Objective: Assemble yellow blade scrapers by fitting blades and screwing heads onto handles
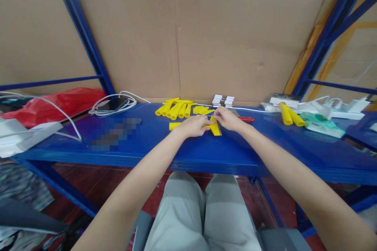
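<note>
A yellow scraper [216,129] with a wide flared head and a thin metallic edge lies low over the blue table, its handle pointing left. My left hand [194,125] is closed around it where handle and head meet. At the far corner of the head, my right hand [226,118] pinches with thumb and fingertips; any small part between them is too small to make out. Behind my left hand sit a row of yellow tubular handles [176,110] and several small yellow pieces [202,110]. Just past my right hand is a red-handled tool [246,119], partly hidden.
White stacked packs [223,100] stand by the cardboard wall [229,43]. To the right lie two yellow tubes [291,115], a green-white packet [322,124] and a power strip [344,113]. On the left are a coiled white cable [118,104] and a red bag [64,104]. Blue posts flank the table.
</note>
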### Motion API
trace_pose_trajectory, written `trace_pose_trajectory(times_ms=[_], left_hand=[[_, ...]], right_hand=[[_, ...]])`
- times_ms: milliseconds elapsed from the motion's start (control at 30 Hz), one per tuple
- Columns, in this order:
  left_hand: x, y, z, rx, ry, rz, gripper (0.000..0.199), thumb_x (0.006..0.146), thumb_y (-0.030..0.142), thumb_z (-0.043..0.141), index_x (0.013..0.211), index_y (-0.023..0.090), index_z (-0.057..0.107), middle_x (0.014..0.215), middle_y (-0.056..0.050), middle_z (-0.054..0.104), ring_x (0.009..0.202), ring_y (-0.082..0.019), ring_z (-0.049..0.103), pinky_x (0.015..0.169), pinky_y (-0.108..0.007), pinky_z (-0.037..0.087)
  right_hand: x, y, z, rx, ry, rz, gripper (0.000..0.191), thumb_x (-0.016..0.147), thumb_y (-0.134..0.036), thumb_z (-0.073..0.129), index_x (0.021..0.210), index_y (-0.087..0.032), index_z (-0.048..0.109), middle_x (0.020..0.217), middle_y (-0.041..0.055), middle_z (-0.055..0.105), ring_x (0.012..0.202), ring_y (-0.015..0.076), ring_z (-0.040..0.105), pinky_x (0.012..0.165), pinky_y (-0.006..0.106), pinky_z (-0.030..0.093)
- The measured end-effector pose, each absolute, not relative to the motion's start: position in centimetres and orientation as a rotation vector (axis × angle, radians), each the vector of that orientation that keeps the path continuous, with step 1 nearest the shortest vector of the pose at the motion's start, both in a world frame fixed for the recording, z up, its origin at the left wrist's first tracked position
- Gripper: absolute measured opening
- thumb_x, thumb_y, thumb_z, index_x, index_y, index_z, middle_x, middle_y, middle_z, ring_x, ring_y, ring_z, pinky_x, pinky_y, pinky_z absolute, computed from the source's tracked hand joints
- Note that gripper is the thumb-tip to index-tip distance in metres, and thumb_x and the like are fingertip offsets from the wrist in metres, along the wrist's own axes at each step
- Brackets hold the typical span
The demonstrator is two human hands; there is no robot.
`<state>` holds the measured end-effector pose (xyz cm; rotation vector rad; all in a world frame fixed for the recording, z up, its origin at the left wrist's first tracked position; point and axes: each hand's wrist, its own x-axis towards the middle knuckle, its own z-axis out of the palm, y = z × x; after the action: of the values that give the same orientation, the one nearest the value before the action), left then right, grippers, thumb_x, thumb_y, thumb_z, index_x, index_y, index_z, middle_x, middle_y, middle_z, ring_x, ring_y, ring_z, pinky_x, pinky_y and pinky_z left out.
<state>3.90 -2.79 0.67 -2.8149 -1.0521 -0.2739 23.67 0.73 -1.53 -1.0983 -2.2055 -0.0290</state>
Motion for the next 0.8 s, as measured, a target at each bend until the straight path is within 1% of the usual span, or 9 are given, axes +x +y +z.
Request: trace_pose_trajectory(times_ms=[133, 300, 500, 633, 800], left_hand=[[3.9, -2.9, 0.8, -2.833, -1.04, -0.298, 0.03, 0.088, 0.026, 0.054, 0.114, 0.027, 0.068, 0.109, -0.003, 0.069, 0.105, -0.022, 0.062, 0.086, -0.029, 0.047], [3.9, -3.0, 0.8, -2.84, -1.045, -0.32, 0.029, 0.088, 0.026, 0.054, 0.112, 0.027, 0.068, 0.108, -0.003, 0.07, 0.104, -0.021, 0.062, 0.088, -0.03, 0.046], [3.9, -3.0, 0.8, -2.851, -1.039, -0.325, 0.03, 0.089, 0.027, 0.053, 0.116, 0.029, 0.066, 0.109, -0.002, 0.07, 0.103, -0.02, 0.063, 0.089, -0.029, 0.046], [4.0, -3.1, 0.8, -2.845, -1.066, -0.35, 0.033, 0.088, 0.027, 0.054, 0.119, 0.028, 0.065, 0.112, -0.003, 0.069, 0.105, -0.021, 0.063, 0.091, -0.03, 0.046], [3.9, -3.1, 0.8, -2.849, -1.096, -0.373, 0.033, 0.087, 0.026, 0.056, 0.118, 0.026, 0.066, 0.113, -0.003, 0.069, 0.105, -0.021, 0.063, 0.092, -0.031, 0.046]], right_hand=[[23.8, 0.7, -1.8, -1.107, -2.216, -0.036, 0.011, 0.081, -0.011, 0.047, 0.08, -0.018, 0.056, 0.086, 0.0066, 0.058, 0.087, 0.0186, 0.055, 0.082, 0.034, 0.045], [23.9, 0.8, -1.8, -1.112, -2.221, 0.0, 0.012, 0.081, -0.011, 0.047, 0.079, -0.017, 0.058, 0.086, 0.0065, 0.058, 0.086, 0.0182, 0.056, 0.081, 0.034, 0.046], [23.9, 0.5, -1.6, -1.067, -2.227, -0.005, 0.014, 0.077, -0.01, 0.05, 0.079, -0.017, 0.061, 0.086, 0.0061, 0.061, 0.083, 0.0174, 0.057, 0.079, 0.032, 0.047], [24.2, 0.0, -1.1, -1.024, -2.25, -0.023, 0.024, 0.072, -0.004, 0.048, 0.081, -0.017, 0.067, 0.088, 0.0065, 0.064, 0.083, 0.0167, 0.059, 0.079, 0.031, 0.049], [24.2, -0.5, -0.6, -1.037, -2.26, -0.028, 0.036, 0.07, 0.0, 0.044, 0.083, -0.018, 0.073, 0.093, 0.0068, 0.068, 0.087, 0.0168, 0.061, 0.083, 0.031, 0.049]])
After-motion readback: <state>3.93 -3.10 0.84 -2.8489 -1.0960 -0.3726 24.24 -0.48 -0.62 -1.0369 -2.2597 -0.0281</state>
